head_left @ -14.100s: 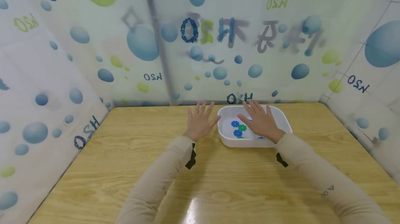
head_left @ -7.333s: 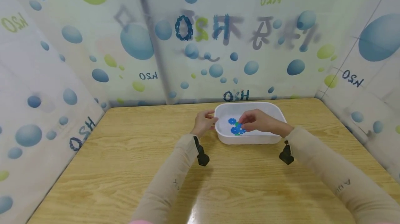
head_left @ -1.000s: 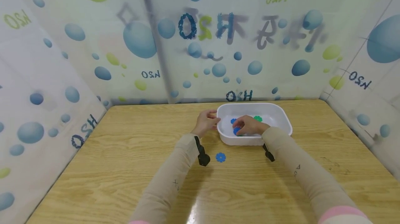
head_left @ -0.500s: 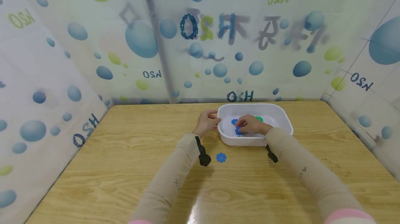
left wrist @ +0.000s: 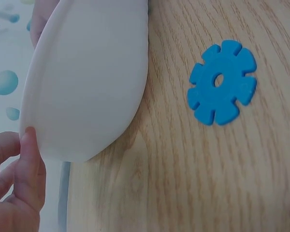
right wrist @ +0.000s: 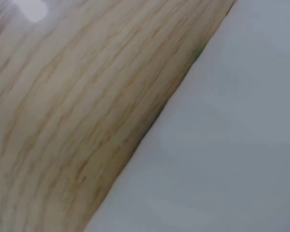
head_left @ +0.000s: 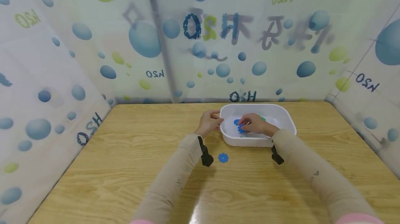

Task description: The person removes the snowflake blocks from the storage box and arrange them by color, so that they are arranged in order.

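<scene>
A white plastic basin (head_left: 289, 121) stands on the wooden table near the back wall. My left hand (head_left: 208, 123) holds its left end, with the thumb on the rim and the other fingers outside. My right hand (head_left: 254, 124) reaches inside and pinches a blue notched snowflake disc (head_left: 241, 129) between thumb and fingers. Another blue disc (head_left: 236, 122) lies just behind it, and a green disc (head_left: 263, 118) is mostly hidden by the hand. On the table in front of the basin lies one more blue snowflake disc (left wrist: 222, 82), flat, with a hole in its centre.
The wooden table (head_left: 140, 130) spreads left, right and in front of the basin. A bubble-patterned sheet (head_left: 200, 71) rises behind and at both sides. The right wrist view shows only the basin's outer wall (right wrist: 222, 145) and tabletop, no hand.
A blue disc has come to lie on the table since 7.3 seconds ago. Over the last second, my right fingers have closed on a disc in the basin; the left hand keeps its hold.
</scene>
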